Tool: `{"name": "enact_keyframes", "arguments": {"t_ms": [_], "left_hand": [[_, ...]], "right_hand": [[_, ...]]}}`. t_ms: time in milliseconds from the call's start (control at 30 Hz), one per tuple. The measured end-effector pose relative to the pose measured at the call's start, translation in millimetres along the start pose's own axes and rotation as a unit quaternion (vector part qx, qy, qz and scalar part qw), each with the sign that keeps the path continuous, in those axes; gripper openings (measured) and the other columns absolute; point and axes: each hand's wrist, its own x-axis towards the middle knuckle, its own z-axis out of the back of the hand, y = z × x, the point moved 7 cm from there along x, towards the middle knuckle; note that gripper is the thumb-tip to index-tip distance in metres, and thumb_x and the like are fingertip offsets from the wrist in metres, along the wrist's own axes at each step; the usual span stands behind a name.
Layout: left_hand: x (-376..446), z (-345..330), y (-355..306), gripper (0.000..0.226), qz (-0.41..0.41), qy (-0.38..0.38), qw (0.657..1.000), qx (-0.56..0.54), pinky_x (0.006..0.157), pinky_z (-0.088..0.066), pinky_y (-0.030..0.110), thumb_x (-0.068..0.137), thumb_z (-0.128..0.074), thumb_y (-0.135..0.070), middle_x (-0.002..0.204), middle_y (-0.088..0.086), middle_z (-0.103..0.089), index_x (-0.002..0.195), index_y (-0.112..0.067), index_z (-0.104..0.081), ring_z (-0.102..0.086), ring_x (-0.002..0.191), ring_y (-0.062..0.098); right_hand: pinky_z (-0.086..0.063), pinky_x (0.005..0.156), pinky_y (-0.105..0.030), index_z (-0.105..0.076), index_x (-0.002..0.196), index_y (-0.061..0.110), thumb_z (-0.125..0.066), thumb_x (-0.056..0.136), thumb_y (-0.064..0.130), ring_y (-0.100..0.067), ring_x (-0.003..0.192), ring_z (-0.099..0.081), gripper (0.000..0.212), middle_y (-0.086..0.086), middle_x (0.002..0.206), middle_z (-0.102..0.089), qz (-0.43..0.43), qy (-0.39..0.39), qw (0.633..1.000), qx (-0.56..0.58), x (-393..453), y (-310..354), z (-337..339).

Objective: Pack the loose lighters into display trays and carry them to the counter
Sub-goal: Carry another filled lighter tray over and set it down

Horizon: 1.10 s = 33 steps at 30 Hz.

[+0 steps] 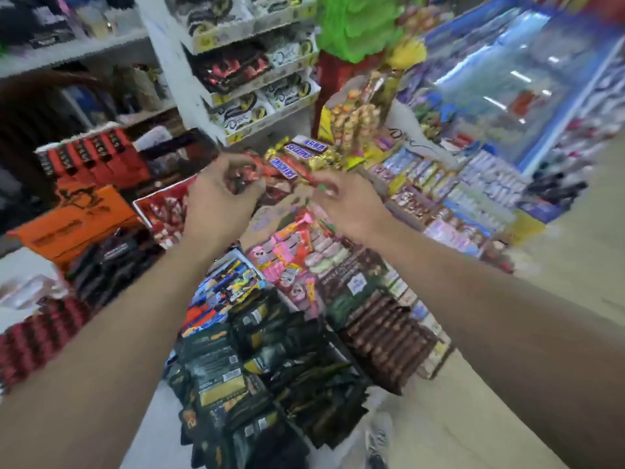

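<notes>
The frame is blurred by motion. Both of my arms reach forward over a sweets display. My left hand (220,198) is curled around a bunch of small red and dark pieces (240,180) that look like lighters. My right hand (350,206) is just to the right of it, and its fingertips pinch a small piece with a green spot (323,188). The two hands are close together but apart. A red-rimmed tray (142,204) of red and white items lies below my left hand. Red packs with dark tops (89,155) stand in a row at the far left.
Snickers bars (297,156) lie just beyond my hands. Below my arms are pink sweets (287,255), dark green packets (236,367) and chocolate bars (389,330). An orange box (72,225) sits left, Dove shelves (250,96) behind, and a glass-fronted case (507,89) at right.
</notes>
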Motion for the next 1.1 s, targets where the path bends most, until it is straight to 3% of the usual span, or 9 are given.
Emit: {"name": "enact_keyframes", "arguments": {"t_ms": [67, 133, 333, 467, 600, 667, 733, 1000, 1100], "left_hand": [[-26, -49, -23, 0.029, -0.001, 0.054, 0.999, -0.003, 0.092, -0.053, 0.033, 0.088, -0.076, -0.033, 0.111, -0.011, -0.071, 0.115, -0.031, -0.068, -0.066, 0.102, 0.011], [-56, -101, -52, 0.034, -0.003, 0.107, 0.994, -0.002, 0.090, -0.047, 0.027, 0.092, -0.076, -0.028, 0.118, -0.011, -0.066, 0.125, -0.025, -0.067, -0.061, 0.107, 0.009], [-144, -261, -133, 0.029, -0.044, 0.229, 0.972, 0.004, 0.095, -0.049, 0.031, 0.089, -0.079, -0.026, 0.115, -0.007, -0.070, 0.116, -0.028, -0.066, -0.063, 0.108, 0.013], [-208, -364, -187, 0.030, -0.044, 0.302, 0.952, -0.028, 0.089, -0.045, 0.016, 0.090, -0.078, -0.020, 0.111, -0.018, -0.066, 0.114, -0.033, -0.064, -0.061, 0.103, -0.001], [-274, -455, -206, 0.035, -0.029, 0.378, 0.925, -0.029, 0.089, -0.048, 0.017, 0.088, -0.079, -0.014, 0.105, -0.023, -0.068, 0.107, -0.039, -0.064, -0.060, 0.096, -0.016], [-298, -490, -207, 0.035, -0.033, 0.408, 0.913, -0.002, 0.090, -0.047, 0.013, 0.086, -0.080, -0.014, 0.108, -0.021, -0.069, 0.110, -0.036, -0.066, -0.062, 0.102, -0.012], [-315, -514, -207, 0.037, -0.035, 0.430, 0.901, 0.036, 0.084, -0.041, 0.003, 0.087, -0.079, -0.016, 0.116, -0.013, -0.069, 0.121, -0.025, -0.068, -0.062, 0.111, -0.001], [-313, -567, -182, 0.044, -0.006, 0.457, 0.882, 0.109, 0.099, -0.048, 0.031, 0.090, -0.078, -0.032, 0.126, -0.010, -0.066, 0.130, -0.024, -0.064, -0.057, 0.121, 0.007], [-304, -592, -176, 0.044, 0.018, 0.458, 0.881, 0.118, 0.098, -0.047, 0.030, 0.090, -0.078, -0.030, 0.126, -0.010, -0.064, 0.130, -0.023, -0.062, -0.057, 0.119, 0.008]], "right_hand": [[-0.047, 0.083, -0.022, -0.062, 0.137, 0.022, -0.060, 0.102, 0.033, -0.001, 0.098, -0.061, 0.037, 0.012, 0.112, -0.058, -0.040, -0.025, 0.999, 0.023, -45, -45, 40], [-0.052, 0.095, -0.030, -0.064, 0.135, 0.026, -0.063, 0.100, 0.036, -0.010, 0.113, -0.064, 0.037, 0.014, 0.122, -0.065, -0.082, -0.060, 0.992, 0.076, -92, -97, 76], [-0.054, 0.085, -0.022, -0.073, 0.119, 0.025, -0.067, 0.098, 0.027, 0.007, 0.086, -0.063, 0.022, 0.017, 0.099, -0.070, -0.205, -0.173, 0.954, 0.136, -242, -240, 156], [-0.057, 0.091, -0.035, -0.072, 0.122, 0.027, -0.068, 0.095, 0.035, -0.002, 0.100, -0.070, 0.029, 0.013, 0.111, -0.075, -0.287, -0.184, 0.927, 0.155, -342, -326, 180], [-0.046, 0.079, -0.006, -0.070, 0.127, 0.020, -0.069, 0.096, 0.030, -0.006, 0.104, -0.067, 0.033, 0.015, 0.114, -0.070, -0.367, -0.201, 0.894, 0.163, -429, -393, 200], [-0.044, 0.077, -0.004, -0.068, 0.131, 0.019, -0.069, 0.095, 0.031, -0.005, 0.102, -0.066, 0.037, 0.012, 0.121, -0.070, -0.401, -0.201, 0.878, 0.168, -460, -421, 207], [-0.047, 0.086, -0.016, -0.064, 0.135, 0.019, -0.067, 0.096, 0.036, -0.007, 0.108, -0.066, 0.042, 0.006, 0.130, -0.069, -0.422, -0.204, 0.868, 0.166, -480, -446, 216], [-0.047, 0.096, -0.027, -0.060, 0.139, 0.018, -0.067, 0.096, 0.035, -0.016, 0.112, -0.065, 0.046, 0.001, 0.137, -0.063, -0.443, -0.205, 0.854, 0.179, -459, -515, 266], [-0.047, 0.094, -0.026, -0.061, 0.138, 0.019, -0.067, 0.095, 0.034, -0.016, 0.112, -0.066, 0.046, 0.001, 0.137, -0.064, -0.432, -0.209, 0.860, 0.176, -431, -542, 296]]}}
